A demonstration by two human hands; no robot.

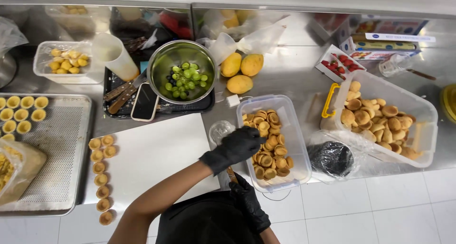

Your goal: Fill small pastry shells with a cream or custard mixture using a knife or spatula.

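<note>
Close below, gloved right hand clenched on a thin brown piece, left hand curled over tart shells in clear tub: likely light, brittle, best pinched gently by rims.

On your bench you have a steel bowl of green grapes, three mangoes, a phone, a white cutting board and a perforated tray.

My left hand, in a black glove, reaches forward on a bare forearm, fingers curled downward. My right hand, gloved too, sits close to my body, fingers loosely closed.
</note>
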